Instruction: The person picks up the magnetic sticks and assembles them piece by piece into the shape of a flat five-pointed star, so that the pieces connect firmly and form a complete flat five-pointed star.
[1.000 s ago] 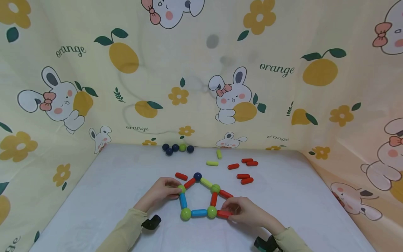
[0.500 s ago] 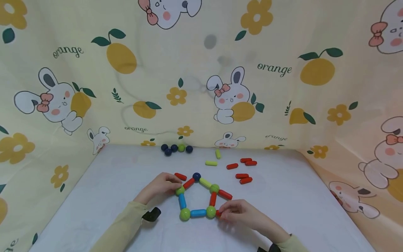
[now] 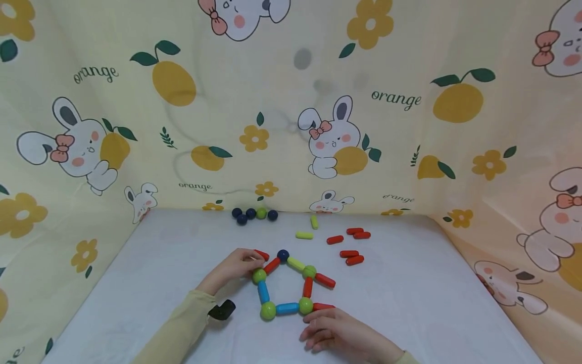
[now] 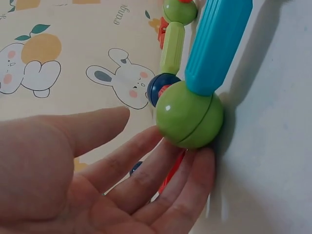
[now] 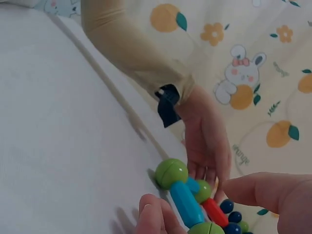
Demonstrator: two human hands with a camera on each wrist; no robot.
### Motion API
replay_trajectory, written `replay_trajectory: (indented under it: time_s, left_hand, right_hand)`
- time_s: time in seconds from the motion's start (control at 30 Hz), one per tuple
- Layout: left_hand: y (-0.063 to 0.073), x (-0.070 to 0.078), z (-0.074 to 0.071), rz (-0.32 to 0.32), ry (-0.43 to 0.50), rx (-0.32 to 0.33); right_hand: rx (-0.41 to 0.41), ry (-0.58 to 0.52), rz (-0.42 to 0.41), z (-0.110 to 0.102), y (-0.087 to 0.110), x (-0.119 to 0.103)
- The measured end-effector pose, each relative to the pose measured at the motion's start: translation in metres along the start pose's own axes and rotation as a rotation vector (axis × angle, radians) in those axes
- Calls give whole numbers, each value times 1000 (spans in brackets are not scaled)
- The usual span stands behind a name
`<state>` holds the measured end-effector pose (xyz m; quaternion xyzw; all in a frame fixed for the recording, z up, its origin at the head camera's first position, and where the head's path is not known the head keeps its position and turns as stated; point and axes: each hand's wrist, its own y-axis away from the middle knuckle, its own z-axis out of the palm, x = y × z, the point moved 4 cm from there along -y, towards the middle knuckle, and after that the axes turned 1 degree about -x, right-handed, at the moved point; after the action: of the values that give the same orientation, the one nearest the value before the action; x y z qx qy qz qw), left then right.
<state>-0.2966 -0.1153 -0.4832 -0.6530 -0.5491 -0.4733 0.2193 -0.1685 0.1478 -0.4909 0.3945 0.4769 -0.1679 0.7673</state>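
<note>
A five-sided ring of toy balls and rods lies on the white tabletop. In the left wrist view, my left hand (image 4: 141, 170) has its fingertips against a green ball (image 4: 190, 114), with the thumb held apart. A blue rod (image 3: 263, 292) joins that ball to the front-left green ball (image 3: 268, 310). My right hand (image 3: 341, 331) lies loosely at the ring's front right, holding nothing. Just beyond its fingers, a red rod (image 3: 324, 307) sticks out from the front-right green ball (image 3: 305, 305); the hand partly hides this rod. Another red rod (image 3: 325, 280) projects from the right-hand green ball (image 3: 309, 272).
Several loose red rods (image 3: 355, 260) lie at the back right, near two yellow-green rods (image 3: 304, 235). One more red rod (image 3: 261, 255) lies beyond my left hand. Navy balls (image 3: 242, 220) and a green ball (image 3: 261, 213) sit against the printed backdrop (image 3: 282, 167).
My right hand has let go of the front-right red rod and drawn back toward the front. My left hand stays at its green ball, its fingers moved slightly to the far side.
</note>
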Motion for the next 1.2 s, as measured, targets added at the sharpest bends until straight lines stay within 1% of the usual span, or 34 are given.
replay_trajectory:
  time_s: [0.17, 0.27, 0.33, 0.4, 0.57, 0.63, 0.67, 0.73, 0.77, 0.9, 0.97, 1.07, 1.2]
  left_hand:
    - [5, 0, 4, -12, -4, -12]
    - [10, 0, 8, -21, 47, -36]
    - [13, 1, 12, -25, 89, -65]
    - [16, 1, 16, -33, 135, -106]
    - [26, 3, 31, -51, 265, -255]
    - [30, 3, 37, -59, 315, -293]
    - [31, 3, 39, -63, 332, -302]
    - [34, 4, 41, -73, 358, -309]
    - [35, 3, 41, -81, 362, -309]
    - [44, 2, 43, -112, 356, -323]
    - [49, 0, 45, -128, 355, -338]
    - [55, -4, 50, -145, 370, -371]
    - [61, -5, 54, -147, 398, -399]
  right_hand:
    - [55, -11, -10, -10, 3, 2]
    - [91, 11, -15, -18, 6, -1]
    - [113, 39, -17, -26, 8, -4]
    - [145, 74, -18, -34, 9, -7]
    - [215, 149, -11, -57, 10, -17]
    - [229, 168, -11, -66, 9, -21]
    - [240, 178, -10, -69, 9, -23]
    - [282, 220, -8, -74, 7, -28]
    - [315, 246, 0, -77, 7, -30]
    - [448, 405, 36, -84, 1, -38]
    - [466, 485, 39, -88, -4, -42]
    - [447, 581, 9, -92, -12, -49]
    - [432, 640, -51, -95, -20, -58]
